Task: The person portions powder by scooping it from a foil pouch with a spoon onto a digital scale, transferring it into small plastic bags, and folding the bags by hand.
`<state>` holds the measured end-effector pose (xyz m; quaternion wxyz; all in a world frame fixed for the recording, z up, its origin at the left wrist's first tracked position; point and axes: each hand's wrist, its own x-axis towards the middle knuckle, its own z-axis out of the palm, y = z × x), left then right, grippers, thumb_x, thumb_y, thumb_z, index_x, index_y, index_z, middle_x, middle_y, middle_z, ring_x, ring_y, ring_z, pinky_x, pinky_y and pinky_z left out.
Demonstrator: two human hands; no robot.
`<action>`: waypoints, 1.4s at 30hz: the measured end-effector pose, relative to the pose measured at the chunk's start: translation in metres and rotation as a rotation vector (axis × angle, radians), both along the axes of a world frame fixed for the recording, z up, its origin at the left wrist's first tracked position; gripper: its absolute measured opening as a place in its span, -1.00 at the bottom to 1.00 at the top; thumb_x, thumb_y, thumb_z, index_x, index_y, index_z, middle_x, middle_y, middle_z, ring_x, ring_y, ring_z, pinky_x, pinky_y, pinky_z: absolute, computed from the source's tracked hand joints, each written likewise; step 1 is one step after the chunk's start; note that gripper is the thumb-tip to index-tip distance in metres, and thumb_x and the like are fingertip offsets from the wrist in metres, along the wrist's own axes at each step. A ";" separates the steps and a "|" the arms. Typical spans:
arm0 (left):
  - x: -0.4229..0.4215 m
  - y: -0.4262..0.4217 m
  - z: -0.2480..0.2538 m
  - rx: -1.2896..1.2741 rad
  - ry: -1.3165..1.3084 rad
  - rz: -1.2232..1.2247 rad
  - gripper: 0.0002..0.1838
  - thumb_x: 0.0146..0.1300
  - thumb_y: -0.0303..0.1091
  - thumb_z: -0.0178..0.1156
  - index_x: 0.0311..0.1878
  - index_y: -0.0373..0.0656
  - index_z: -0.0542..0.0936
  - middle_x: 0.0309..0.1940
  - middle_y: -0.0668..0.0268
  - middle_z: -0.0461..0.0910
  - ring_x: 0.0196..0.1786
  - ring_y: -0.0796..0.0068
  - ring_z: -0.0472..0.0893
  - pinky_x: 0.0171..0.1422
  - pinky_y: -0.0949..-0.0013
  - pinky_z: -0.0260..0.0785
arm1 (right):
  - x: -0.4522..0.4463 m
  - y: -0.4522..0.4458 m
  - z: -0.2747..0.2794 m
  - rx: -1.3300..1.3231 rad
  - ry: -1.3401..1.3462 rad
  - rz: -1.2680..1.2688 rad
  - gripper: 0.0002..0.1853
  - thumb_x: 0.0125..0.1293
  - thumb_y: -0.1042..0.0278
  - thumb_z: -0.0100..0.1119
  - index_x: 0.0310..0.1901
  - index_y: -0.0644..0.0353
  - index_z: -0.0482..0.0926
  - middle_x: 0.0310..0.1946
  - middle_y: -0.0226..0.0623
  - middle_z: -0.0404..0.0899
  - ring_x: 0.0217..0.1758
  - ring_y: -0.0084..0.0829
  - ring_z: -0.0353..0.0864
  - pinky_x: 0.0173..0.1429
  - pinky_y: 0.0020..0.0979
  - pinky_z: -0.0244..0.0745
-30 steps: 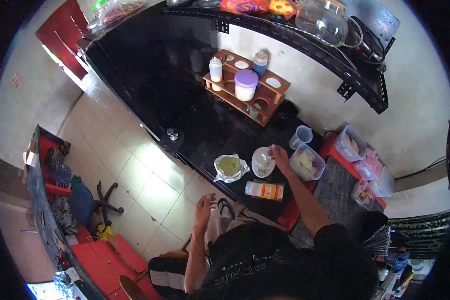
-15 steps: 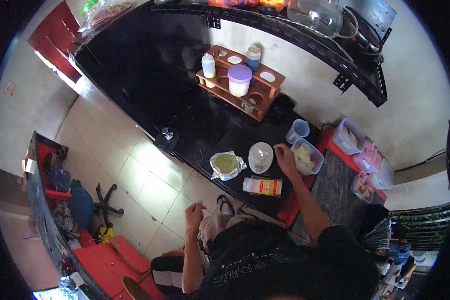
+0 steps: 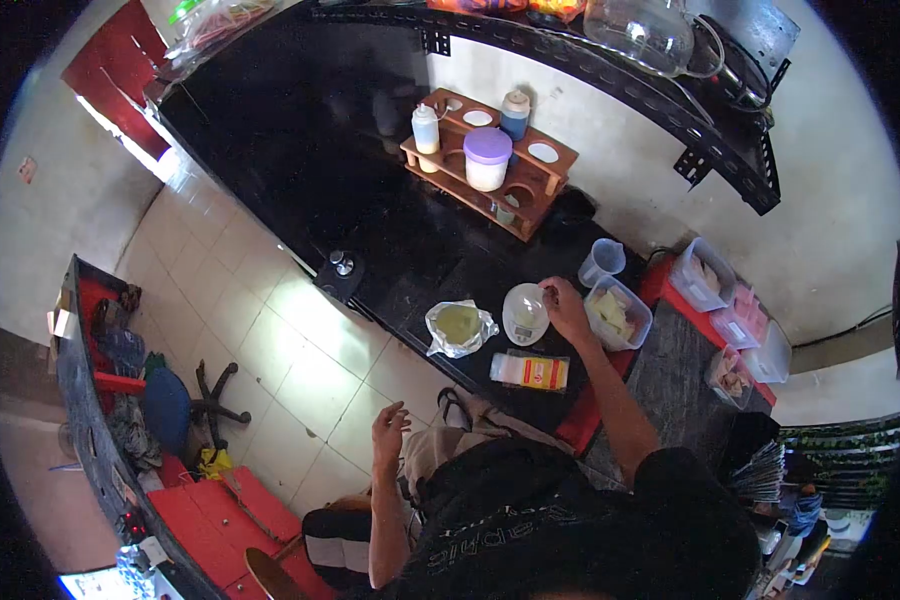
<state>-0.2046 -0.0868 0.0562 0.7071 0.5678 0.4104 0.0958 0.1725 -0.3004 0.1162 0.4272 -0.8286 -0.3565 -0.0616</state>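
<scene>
My right hand [image 3: 567, 310] reaches over the counter, its fingertips pinched at the right rim of a clear round bowl. What they hold, if anything, is too small to make out. Beneath the bowl is a white digital kitchen scale [image 3: 524, 330]. Right of the hand stands a clear plastic tub [image 3: 638, 333] with pale yellow-green pieces inside. A foil-lined dish [image 3: 460, 325] with a yellowish content lies left of the scale. In front is a flat packet [image 3: 538, 372] with a yellow and red label. My left hand [image 3: 390, 430] hangs above my lap, fingers loosely apart, holding nothing visible.
Behind is a wooden rack [image 3: 545, 200] with bottles and a purple-lidded jar [image 3: 487, 160]. A measuring jug [image 3: 602, 260] stands beside the tub. More plastic tubs [image 3: 702, 275] line the right wall. A metal shelf [image 3: 610, 95] overhangs the counter.
My right hand has shifted left, from beside the tub to the bowl's rim. The fingers of my left hand have loosened and spread. The view has moved slightly.
</scene>
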 end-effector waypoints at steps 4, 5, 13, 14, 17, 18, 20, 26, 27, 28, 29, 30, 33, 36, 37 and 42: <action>-0.001 -0.006 -0.002 0.003 -0.047 0.023 -0.67 0.37 -0.37 0.04 0.14 -0.27 0.52 -0.13 0.18 0.62 -0.19 0.41 0.61 -0.11 0.38 0.51 | 0.000 -0.004 -0.008 -0.085 0.102 0.006 -0.81 0.22 0.44 0.18 -0.13 0.23 0.51 -0.30 -0.15 0.54 -0.27 -0.25 0.59 -0.16 -0.30 0.49; -0.001 -0.006 0.000 0.011 -0.050 0.016 -0.67 0.39 -0.36 0.03 0.14 -0.27 0.52 -0.14 0.17 0.62 -0.20 0.41 0.61 -0.11 0.38 0.51 | -0.001 -0.004 -0.008 -0.153 0.130 0.004 -0.78 0.20 0.41 0.22 -0.13 0.23 0.51 -0.32 -0.15 0.53 -0.28 -0.24 0.59 -0.15 -0.29 0.50; 0.012 -0.001 -0.007 0.023 -0.066 -0.055 -0.65 0.41 -0.30 0.00 0.14 -0.27 0.53 -0.08 0.13 0.62 -0.16 0.39 0.61 -0.06 0.36 0.49 | -0.006 -0.006 -0.019 -0.275 0.000 -0.012 -0.80 0.13 0.36 0.28 -0.24 0.23 0.54 -0.36 -0.15 0.55 -0.26 -0.20 0.60 -0.16 -0.23 0.49; 0.018 -0.001 -0.001 0.027 -0.055 -0.067 -0.65 0.40 -0.32 0.00 0.14 -0.28 0.53 -0.09 0.13 0.62 -0.16 0.39 0.61 -0.06 0.37 0.49 | -0.005 -0.004 -0.022 -0.301 0.055 -0.037 -0.83 0.12 0.37 0.29 -0.28 0.22 0.56 -0.37 -0.15 0.56 -0.26 -0.19 0.60 -0.16 -0.22 0.50; 0.032 0.000 0.016 0.055 -0.055 -0.086 -0.66 0.40 -0.35 0.00 0.14 -0.28 0.53 -0.08 0.13 0.62 -0.16 0.40 0.61 -0.05 0.38 0.49 | -0.002 -0.001 -0.022 -0.298 -0.074 -0.022 -0.86 0.11 0.39 0.28 -0.32 0.22 0.57 -0.38 -0.14 0.58 -0.27 -0.16 0.61 -0.18 -0.23 0.50; 0.038 0.000 0.021 0.058 -0.059 -0.080 -0.66 0.40 -0.35 0.00 0.14 -0.28 0.53 -0.08 0.13 0.62 -0.16 0.40 0.61 -0.05 0.38 0.49 | -0.002 0.002 -0.017 -0.296 -0.079 -0.016 -0.86 0.11 0.39 0.28 -0.32 0.22 0.57 -0.38 -0.14 0.58 -0.27 -0.16 0.61 -0.18 -0.23 0.50; 0.046 -0.001 0.030 0.071 -0.135 -0.109 -0.68 0.41 -0.36 -0.02 0.13 -0.28 0.53 -0.06 0.15 0.61 -0.16 0.40 0.61 -0.05 0.38 0.49 | -0.008 0.001 -0.002 -0.278 0.070 -0.063 -0.86 0.16 0.35 0.24 -0.29 0.20 0.56 -0.33 -0.10 0.57 -0.20 -0.04 0.60 -0.10 -0.11 0.49; 0.083 -0.015 0.101 0.198 -0.244 -0.238 -0.71 0.41 -0.37 0.03 0.12 -0.26 0.53 -0.09 0.22 0.62 -0.11 0.44 0.61 0.01 0.39 0.48 | -0.054 0.006 0.103 -0.189 0.086 0.117 -0.91 0.21 0.46 0.16 -0.24 0.20 0.53 -0.30 -0.09 0.59 -0.19 -0.04 0.61 -0.11 -0.16 0.50; 0.091 -0.018 0.119 0.201 -0.245 -0.232 -0.71 0.41 -0.37 0.03 0.12 -0.26 0.53 -0.09 0.22 0.62 -0.11 0.44 0.61 0.01 0.39 0.48 | -0.063 0.008 0.120 -0.187 0.084 0.123 -0.91 0.21 0.46 0.16 -0.24 0.20 0.53 -0.30 -0.09 0.59 -0.19 -0.04 0.61 -0.11 -0.16 0.50; 0.100 -0.020 0.139 0.289 -0.266 -0.243 -0.71 0.39 -0.38 0.08 0.12 -0.24 0.52 -0.09 0.22 0.62 -0.09 0.44 0.60 0.03 0.38 0.47 | -0.072 0.010 0.136 -0.188 0.109 0.195 -0.91 0.23 0.46 0.16 -0.24 0.21 0.51 -0.31 -0.09 0.59 -0.19 -0.03 0.61 -0.12 -0.16 0.50; 0.108 -0.023 0.155 0.381 -0.289 -0.256 -0.71 0.37 -0.39 0.12 0.12 -0.23 0.52 -0.10 0.23 0.62 -0.07 0.43 0.60 0.05 0.37 0.46 | -0.081 0.014 0.152 -0.186 0.130 0.266 -0.90 0.24 0.46 0.15 -0.23 0.23 0.50 -0.32 -0.08 0.59 -0.19 -0.03 0.61 -0.13 -0.17 0.50; 0.116 -0.026 0.165 0.442 -0.336 -0.237 -0.71 0.33 -0.40 0.17 0.09 -0.22 0.53 -0.09 0.23 0.62 -0.05 0.43 0.60 0.06 0.36 0.45 | -0.090 0.018 0.168 -0.207 0.150 0.299 -0.90 0.25 0.47 0.14 -0.22 0.24 0.50 -0.34 -0.08 0.59 -0.21 -0.03 0.62 -0.16 -0.17 0.50; 0.130 -0.029 0.208 0.655 -0.458 -0.240 -0.73 0.24 -0.43 0.28 0.00 -0.21 0.57 -0.10 0.20 0.62 -0.06 0.40 0.61 0.05 0.35 0.44 | -0.110 0.027 0.193 -0.125 0.174 0.374 -0.88 0.25 0.51 0.20 -0.19 0.27 0.52 -0.36 -0.15 0.59 -0.35 -0.28 0.61 -0.25 -0.36 0.45; 0.131 -0.030 0.228 0.594 -0.402 -0.313 -0.78 0.22 -0.39 0.30 -0.13 -0.30 0.58 -0.26 0.15 0.63 -0.17 0.36 0.61 -0.02 0.35 0.43 | -0.125 0.033 0.217 -0.110 0.230 0.375 -0.89 0.27 0.46 0.18 -0.20 0.25 0.49 -0.32 -0.08 0.58 -0.22 -0.08 0.62 -0.18 -0.23 0.48; 0.132 -0.029 0.224 0.602 -0.410 -0.317 -0.78 0.22 -0.39 0.30 -0.13 -0.30 0.58 -0.26 0.15 0.63 -0.17 0.36 0.61 -0.02 0.35 0.43 | -0.125 0.033 0.214 -0.084 0.194 0.375 -0.88 0.28 0.45 0.18 -0.18 0.25 0.50 -0.30 -0.08 0.58 -0.24 -0.10 0.62 -0.22 -0.24 0.49; 0.129 -0.028 0.220 0.448 -0.470 -0.186 -0.81 0.24 -0.40 0.29 -0.15 -0.29 0.59 -0.30 0.26 0.65 -0.22 0.55 0.58 -0.06 0.42 0.43 | -0.134 0.039 0.211 0.021 0.272 0.361 -0.86 0.31 0.45 0.19 -0.14 0.25 0.52 -0.30 -0.21 0.58 -0.34 -0.40 0.58 -0.29 -0.40 0.46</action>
